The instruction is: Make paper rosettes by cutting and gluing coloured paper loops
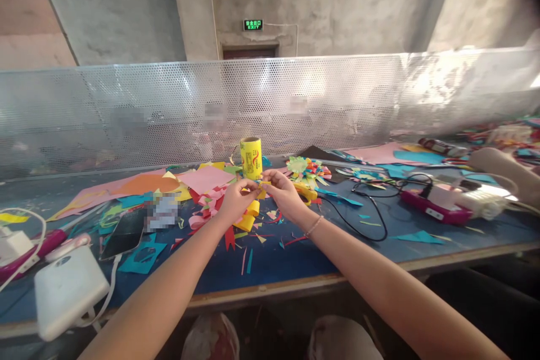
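Over the middle of the blue table, my left hand (237, 198) and my right hand (287, 194) come close together, fingers pinched. Between the fingertips is a small yellow paper strip (264, 184), partly covered by them. Yellow paper loops (248, 219) hang below my left hand, beside pink paper loops (202, 220) and a red paper tail (229, 238). Just behind my hands stands an upright yellow tube (251, 156) with printed lettering. Yellow-handled scissors (306, 193) lie right of my right hand, which wears a bracelet at the wrist; their blades are hidden.
A phone (124, 233) and a white power bank (70, 289) lie at left. A magenta power strip (434, 207) and black cable (375, 208) lie at right, near another person's arm (502, 171). A perforated metal panel (270, 107) borders the table's back. Coloured paper scraps are scattered around.
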`<state>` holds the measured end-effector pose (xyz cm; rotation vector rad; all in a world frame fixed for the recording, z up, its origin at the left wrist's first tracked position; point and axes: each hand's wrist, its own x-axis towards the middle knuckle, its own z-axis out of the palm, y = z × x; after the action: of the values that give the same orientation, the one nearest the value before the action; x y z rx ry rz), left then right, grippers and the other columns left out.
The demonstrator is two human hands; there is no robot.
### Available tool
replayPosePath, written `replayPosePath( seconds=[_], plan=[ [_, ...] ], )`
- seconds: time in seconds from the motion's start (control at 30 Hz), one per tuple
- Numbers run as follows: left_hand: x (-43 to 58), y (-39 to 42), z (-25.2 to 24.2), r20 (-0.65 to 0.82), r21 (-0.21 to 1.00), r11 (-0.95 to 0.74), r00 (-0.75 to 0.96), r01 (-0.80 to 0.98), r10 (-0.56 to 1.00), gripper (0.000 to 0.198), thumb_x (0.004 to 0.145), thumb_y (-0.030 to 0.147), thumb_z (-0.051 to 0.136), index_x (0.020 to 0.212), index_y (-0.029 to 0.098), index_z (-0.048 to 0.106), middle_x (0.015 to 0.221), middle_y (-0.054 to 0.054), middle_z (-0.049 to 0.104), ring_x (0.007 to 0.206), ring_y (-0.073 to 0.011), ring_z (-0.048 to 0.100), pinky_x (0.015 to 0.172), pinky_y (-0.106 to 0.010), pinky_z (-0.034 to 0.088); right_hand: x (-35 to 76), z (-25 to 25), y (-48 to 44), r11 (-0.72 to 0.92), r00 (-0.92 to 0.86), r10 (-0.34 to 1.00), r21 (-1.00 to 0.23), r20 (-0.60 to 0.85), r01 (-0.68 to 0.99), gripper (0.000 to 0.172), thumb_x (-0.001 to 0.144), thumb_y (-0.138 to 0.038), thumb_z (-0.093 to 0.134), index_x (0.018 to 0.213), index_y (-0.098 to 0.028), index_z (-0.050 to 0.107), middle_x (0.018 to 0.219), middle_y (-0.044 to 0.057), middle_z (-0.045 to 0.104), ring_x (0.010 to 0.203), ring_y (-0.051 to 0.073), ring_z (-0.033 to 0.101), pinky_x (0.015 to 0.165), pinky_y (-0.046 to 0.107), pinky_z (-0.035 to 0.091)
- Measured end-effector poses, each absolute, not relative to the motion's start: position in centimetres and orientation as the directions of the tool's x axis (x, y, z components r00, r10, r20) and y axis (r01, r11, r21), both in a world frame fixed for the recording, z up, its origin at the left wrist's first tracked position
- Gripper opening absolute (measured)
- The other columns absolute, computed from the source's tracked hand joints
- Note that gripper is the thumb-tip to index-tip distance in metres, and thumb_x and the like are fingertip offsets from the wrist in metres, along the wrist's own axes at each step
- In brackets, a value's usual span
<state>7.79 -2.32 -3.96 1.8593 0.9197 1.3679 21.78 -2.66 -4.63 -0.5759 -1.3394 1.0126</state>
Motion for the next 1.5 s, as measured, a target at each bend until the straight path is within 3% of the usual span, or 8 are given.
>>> replayPosePath(
  seconds=[0.27,0.6,1.07,1.33,1.5],
  plan=[
    [7.41,-1.91,-3.99,0.506,0.831,-0.536,0.197,0.150,0.840,0.016,0.068,0.030,0.062,0.074,0.015,0.061,0.077,-0.004,0.061,0.074,-0.0153,0.057,0.068,-0.028,0.046,21.94,-4.83,-2.24,0.449,-0.077,0.864,-0.832,0.497,-0.325,0.031,0.064,-0.022,0.068,0.092,-0.023,0.056,0.084,-0.002,0.053,0.077,0.010,0.050,0.069,0.024,0.041],
    [7.47,-2.22,-3.75,0.470,0.861,-0.496,0.192,0.114,0.861,0.017,0.066,0.031,0.064,0.074,0.015,0.062,0.077,-0.004,0.061,0.075,-0.0151,0.057,0.068,-0.027,0.047,22.11,-4.71,-2.08,0.430,-0.044,0.882,-0.840,0.469,-0.330,0.027,0.064,-0.026,0.065,0.090,-0.022,0.056,0.078,-0.003,0.050,0.068,0.009,0.047,0.059,0.022,0.038],
    [7.68,-2.03,-3.97,0.484,0.853,-0.514,0.232,0.092,0.844,0.021,0.066,0.035,0.065,0.072,0.015,0.059,0.073,-0.003,0.060,0.072,-0.0143,0.056,0.070,-0.028,0.045,21.91,-4.77,-2.11,0.408,-0.058,0.883,-0.824,0.465,-0.392,0.027,0.064,-0.023,0.065,0.090,-0.022,0.057,0.078,-0.003,0.050,0.070,0.009,0.048,0.059,0.021,0.040],
    [7.90,-2.76,-3.91,0.477,0.871,-0.491,0.282,-0.020,0.833,0.033,0.061,0.032,0.070,0.077,0.019,0.044,0.098,-0.005,0.056,0.087,-0.0148,0.056,0.070,-0.026,0.046,22.18,-4.19,-2.34,0.395,-0.018,0.894,-0.808,0.447,-0.437,0.025,0.062,-0.023,0.066,0.085,-0.023,0.057,0.073,-0.004,0.047,0.066,0.009,0.048,0.061,0.023,0.042],
    [8.28,-2.58,-4.10,0.454,0.876,-0.483,0.323,0.010,0.831,0.030,0.062,0.037,0.069,0.072,0.017,0.048,0.079,-0.002,0.057,0.079,-0.0147,0.057,0.069,-0.027,0.046,21.75,-4.39,-2.45,0.405,-0.022,0.891,-0.816,0.453,-0.414,0.025,0.064,-0.025,0.064,0.088,-0.023,0.056,0.076,-0.003,0.049,0.068,0.010,0.050,0.066,0.025,0.043]
  ],
)
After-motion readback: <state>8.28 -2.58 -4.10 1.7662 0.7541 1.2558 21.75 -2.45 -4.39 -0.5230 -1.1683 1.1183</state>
